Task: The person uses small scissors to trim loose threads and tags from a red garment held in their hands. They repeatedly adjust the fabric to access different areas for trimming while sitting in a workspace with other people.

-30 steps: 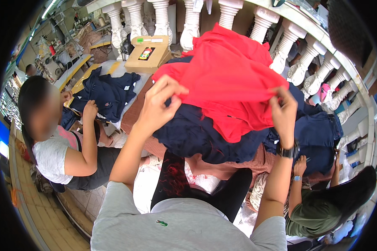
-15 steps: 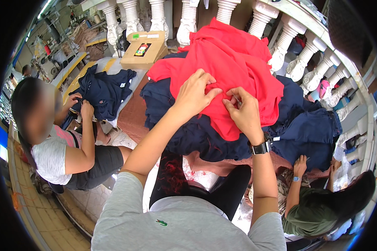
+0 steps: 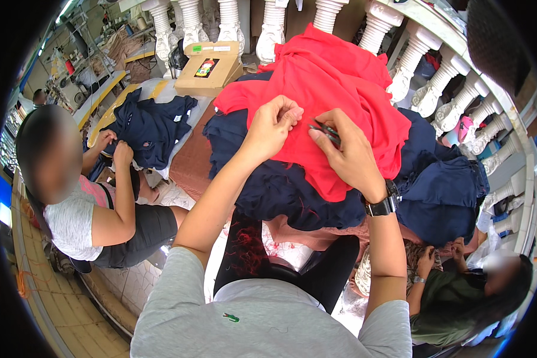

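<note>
A red garment (image 3: pixel 334 77) lies bunched over a pile of navy garments (image 3: pixel 268 197) on the table before me. Over its near part, my left hand (image 3: pixel 272 126) is closed in a pinch; whatever its fingertips hold is too small to make out. To the right of it, my right hand (image 3: pixel 349 152) grips small dark thread snips (image 3: pixel 326 132), their tips pointing toward the left hand. A dark watch is on my right wrist. Red thread scraps (image 3: pixel 247 238) cling to my dark trousers.
On the left, a person (image 3: pixel 77 197) handles a navy garment (image 3: pixel 143 128). Another person (image 3: pixel 459 298) sits at the right, beside more navy clothes (image 3: pixel 438 197). A cardboard box (image 3: pixel 209 68) stands at the back left, before white balusters (image 3: pixel 271 33) along the table's far side.
My hands have lifted off the red cloth; the left has closed into a pinch, and the snips now show in the right. The person at right has drawn their hands back from the navy cloth.
</note>
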Tool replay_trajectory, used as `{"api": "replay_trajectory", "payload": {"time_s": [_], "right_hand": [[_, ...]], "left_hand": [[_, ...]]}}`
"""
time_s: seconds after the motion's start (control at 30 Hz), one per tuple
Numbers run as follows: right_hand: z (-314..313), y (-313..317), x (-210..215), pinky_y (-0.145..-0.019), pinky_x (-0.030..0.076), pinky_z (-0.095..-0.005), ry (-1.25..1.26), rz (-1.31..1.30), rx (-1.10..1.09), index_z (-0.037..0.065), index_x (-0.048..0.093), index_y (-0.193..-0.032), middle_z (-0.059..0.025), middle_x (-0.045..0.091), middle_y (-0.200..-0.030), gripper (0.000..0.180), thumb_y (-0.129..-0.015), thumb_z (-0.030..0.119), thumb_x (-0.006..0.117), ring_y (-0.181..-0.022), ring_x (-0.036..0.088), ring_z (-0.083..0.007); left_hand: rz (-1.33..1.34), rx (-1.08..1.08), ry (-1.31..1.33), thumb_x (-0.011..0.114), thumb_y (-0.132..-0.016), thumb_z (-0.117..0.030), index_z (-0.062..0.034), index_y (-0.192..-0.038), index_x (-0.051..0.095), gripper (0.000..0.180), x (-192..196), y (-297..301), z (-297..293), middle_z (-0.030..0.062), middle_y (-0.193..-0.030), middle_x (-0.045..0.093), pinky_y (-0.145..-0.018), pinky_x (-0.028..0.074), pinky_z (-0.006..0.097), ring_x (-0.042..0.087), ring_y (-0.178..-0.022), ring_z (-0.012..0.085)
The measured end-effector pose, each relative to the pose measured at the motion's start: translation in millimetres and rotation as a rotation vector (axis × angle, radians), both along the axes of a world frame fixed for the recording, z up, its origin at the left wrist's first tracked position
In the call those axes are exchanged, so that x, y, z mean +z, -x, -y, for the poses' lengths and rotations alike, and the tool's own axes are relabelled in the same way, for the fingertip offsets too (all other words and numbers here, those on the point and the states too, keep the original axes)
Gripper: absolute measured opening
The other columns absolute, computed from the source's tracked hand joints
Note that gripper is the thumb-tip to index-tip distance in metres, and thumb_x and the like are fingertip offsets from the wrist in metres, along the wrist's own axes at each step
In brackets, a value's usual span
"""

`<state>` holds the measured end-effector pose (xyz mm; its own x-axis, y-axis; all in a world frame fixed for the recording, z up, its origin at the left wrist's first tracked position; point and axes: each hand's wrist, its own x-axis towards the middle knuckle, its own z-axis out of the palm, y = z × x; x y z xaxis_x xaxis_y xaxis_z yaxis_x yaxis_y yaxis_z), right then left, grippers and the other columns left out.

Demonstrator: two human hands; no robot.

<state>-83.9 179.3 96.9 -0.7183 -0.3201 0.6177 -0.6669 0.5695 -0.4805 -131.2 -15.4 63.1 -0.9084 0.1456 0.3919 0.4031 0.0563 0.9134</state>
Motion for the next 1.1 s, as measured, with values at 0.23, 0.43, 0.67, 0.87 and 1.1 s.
{"api": "replay_trajectory", "payload": {"time_s": [0.23,0.43,0.67,0.87,1.1], "right_hand": [[10,5,4,-0.058,0.048,-0.0451,-0.167,-0.039,-0.079,0.009,0.062,-0.099,-0.0091,0.064,-0.088,0.013,-0.093,0.02,0.066,-0.072,0.066,-0.034],[16,7,0,-0.059,0.048,-0.0443,-0.167,-0.085,-0.103,0.009,0.063,-0.096,-0.0088,0.067,-0.089,0.01,-0.093,0.018,0.066,-0.073,0.066,-0.0341],[-20,8,-1,-0.082,0.049,-0.0332,0.292,0.194,-0.001,-0.001,0.061,-0.106,-0.0107,0.067,-0.09,0.021,-0.1,0.019,0.06,-0.086,0.064,-0.0185],[3,8,-12,-0.085,0.048,-0.0303,0.387,0.425,0.1,-0.001,0.057,-0.111,-0.0113,0.068,-0.094,0.023,-0.104,0.02,0.054,-0.089,0.062,-0.0151],[-5,7,-14,-0.083,0.048,-0.0294,0.408,0.46,0.11,-0.001,0.057,-0.112,-0.0088,0.069,-0.092,0.023,-0.104,0.021,0.053,-0.089,0.062,-0.0137]], "left_hand": [[-0.019,-0.036,-0.076,0.063,-0.101,-0.015,0.001,-0.098,0.064,0.016,2,0,-2,0.0037,-0.084,0.067,-0.075,0.049,0.026,0.061,-0.081,0.0087],[-0.044,-0.054,-0.104,0.06,-0.103,-0.015,-0.001,-0.099,0.063,0.014,-1,0,-3,0.0007,-0.086,0.065,-0.07,0.046,0.023,0.056,-0.078,0.0061],[0.023,-0.084,0.367,0.067,-0.096,-0.019,0.0022,-0.092,0.062,0.022,38,-66,36,0.0084,-0.081,0.062,-0.066,0.048,0.031,0.059,-0.07,0.0165],[-0.454,0.448,0.481,0.073,-0.09,-0.018,0.0037,-0.086,0.06,0.026,-27,-60,-27,0.0129,-0.077,0.056,-0.068,0.049,0.041,0.06,-0.073,0.0311],[-0.104,0.194,0.262,0.066,-0.094,-0.004,0.0038,-0.09,0.061,0.01,-26,-52,-2,0.0124,-0.084,0.069,-0.067,0.05,0.03,0.065,-0.073,0.0175]]}}
